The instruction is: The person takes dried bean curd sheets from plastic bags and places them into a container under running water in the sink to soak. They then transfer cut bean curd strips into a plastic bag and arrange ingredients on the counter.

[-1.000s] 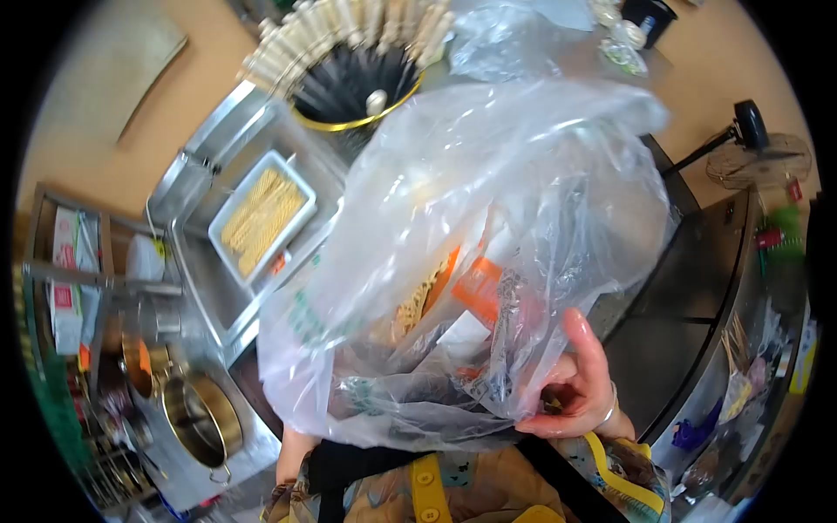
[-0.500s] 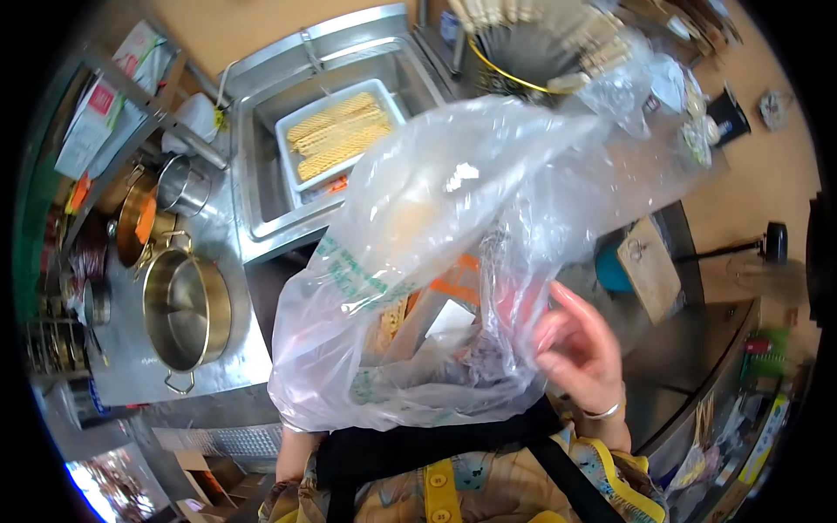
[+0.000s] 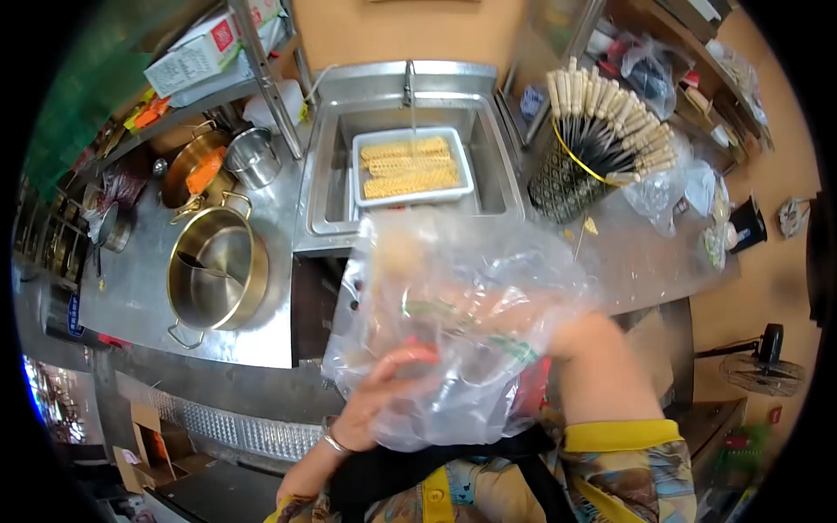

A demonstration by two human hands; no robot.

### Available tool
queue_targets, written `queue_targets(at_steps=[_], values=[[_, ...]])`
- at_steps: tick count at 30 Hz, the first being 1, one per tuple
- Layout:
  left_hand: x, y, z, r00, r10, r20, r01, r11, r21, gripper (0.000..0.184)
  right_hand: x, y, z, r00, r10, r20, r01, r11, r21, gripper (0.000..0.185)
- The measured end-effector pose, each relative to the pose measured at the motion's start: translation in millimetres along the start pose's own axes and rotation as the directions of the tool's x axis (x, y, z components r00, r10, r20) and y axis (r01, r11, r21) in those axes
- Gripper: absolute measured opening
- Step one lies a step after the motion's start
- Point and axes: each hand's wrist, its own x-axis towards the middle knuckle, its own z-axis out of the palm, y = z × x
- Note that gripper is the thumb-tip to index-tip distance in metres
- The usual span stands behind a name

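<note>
A large clear plastic bag (image 3: 471, 366) with green print hangs in front of my body, crumpled and partly blurred. My left hand (image 3: 384, 392) grips its near left side, fingers curled on the film. My right hand (image 3: 497, 309) is inside or behind the bag; the film covers it and motion smears it, so its fingers cannot be made out. A pale rounded shape shows faintly through the bag's far left part.
Ahead, water runs from a tap (image 3: 409, 83) into a white tub (image 3: 466, 174) of noodle blocks (image 3: 410, 179) in a steel sink (image 3: 327, 166). Left stands a brass-coloured pot (image 3: 253, 288). Right are wooden-handled strainers (image 3: 610, 122) in a dark holder (image 3: 558, 187) and a fan (image 3: 763, 375).
My right hand has gone from the bag's right side into or behind it. My left hand has come into sight on the bag. The bag has collapsed lower, and the view has turned.
</note>
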Motion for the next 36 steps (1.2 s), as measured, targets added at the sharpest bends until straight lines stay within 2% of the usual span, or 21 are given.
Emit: queue_targets(at_steps=[2,4,5,7,10,11,12,13,15,16,19,21,22,23,25,26,28,29,32,34,36], values=[[-9,1,0,0.997,0.062,0.036,-0.061,0.998,-0.032,0.04,-21,-9,0,0.996,0.043,-0.084,-0.032,0.992,0.123,0.013],[-23,8,-2,0.994,-0.103,-0.021,0.102,0.994,-0.046,0.043,-29,-15,2,0.985,0.082,-0.152,-0.052,0.979,0.195,0.013],[-29,7,-4,0.994,-0.101,-0.026,0.1,0.994,-0.047,0.043,-29,-17,3,0.977,0.097,-0.188,-0.057,0.976,0.21,0.013],[-41,6,-6,0.984,-0.114,-0.135,0.111,0.993,-0.033,0.045,-22,-24,4,0.961,0.09,-0.261,-0.037,0.979,0.201,0.014],[-50,2,-4,0.932,-0.215,-0.291,0.182,0.974,-0.135,0.044,7,-38,8,0.947,-0.058,-0.317,0.088,0.993,0.082,0.015],[-55,-5,-3,0.881,-0.296,-0.369,0.236,0.951,-0.198,0.044,25,-39,15,0.956,-0.11,-0.271,0.127,0.991,0.045,0.015],[-68,-21,-9,0.877,-0.212,-0.431,0.229,0.973,-0.012,0.042,46,-36,26,0.97,-0.145,-0.194,0.149,0.989,0.004,0.015],[-76,-45,-9,0.803,-0.271,-0.53,0.142,0.952,-0.272,0.041,69,-33,41,0.983,-0.164,-0.082,0.161,0.986,-0.04,0.016],[-70,-44,-14,0.693,-0.334,-0.639,0.199,0.941,-0.275,0.041,111,-12,77,0.974,-0.071,0.217,0.101,0.986,-0.132,0.016],[-70,-51,-19,0.675,-0.312,-0.668,0.152,0.946,-0.288,0.04,126,0,92,0.933,-0.007,0.36,0.074,0.982,-0.171,0.017],[-57,-51,-31,0.554,-0.305,-0.775,0.009,0.933,-0.361,0.036,133,34,84,0.865,0.106,0.49,-0.037,0.988,-0.147,0.018],[-58,-49,-38,0.496,-0.317,-0.809,-0.096,0.905,-0.414,0.038,117,58,48,0.963,-0.019,0.269,0.021,1.0,-0.003,0.02],[-67,-59,-45,0.524,-0.271,-0.807,-0.165,0.898,-0.408,0.042,109,72,30,0.987,-0.104,0.119,0.096,0.993,0.069,0.022],[-58,-52,-43,0.51,-0.259,-0.82,-0.173,0.903,-0.393,0.042,105,86,14,0.985,-0.073,0.159,0.017,0.944,0.329,0.022],[-34,-31,-44,0.582,-0.221,-0.782,-0.225,0.881,-0.416,0.046,101,119,9,0.973,0.015,0.232,-0.2,0.566,0.8,0.033],[-29,-32,-47,0.614,-0.142,-0.777,-0.24,0.904,-0.355,0.054,98,128,4,0.976,0.005,0.219,-0.184,0.563,0.806,0.033],[-19,-29,-48,0.573,-0.152,-0.805,-0.256,0.9,-0.352,0.057,96,143,-4,0.972,0.051,0.231,-0.235,0.08,0.969,0.03],[-14,-27,-47,0.531,-0.171,-0.83,-0.278,0.89,-0.361,0.059,96,154,-5,0.972,0.037,0.232,-0.235,0.081,0.969,0.03],[0,-24,-45,0.49,-0.148,-0.859,-0.276,0.909,-0.313,0.063,101,188,-3,0.981,0.013,0.194,-0.191,-0.121,0.974,0.037],[0,-27,-44,0.52,-0.087,-0.85,-0.267,0.928,-0.259,0.064,105,206,-5,0.981,0.03,0.194,-0.188,-0.132,0.973,0.037],[6,-28,-41,0.483,-0.118,-0.868,-0.266,0.924,-0.274,0.065,108,222,-11,0.98,0.054,0.191,-0.18,-0.167,0.969,0.037]])
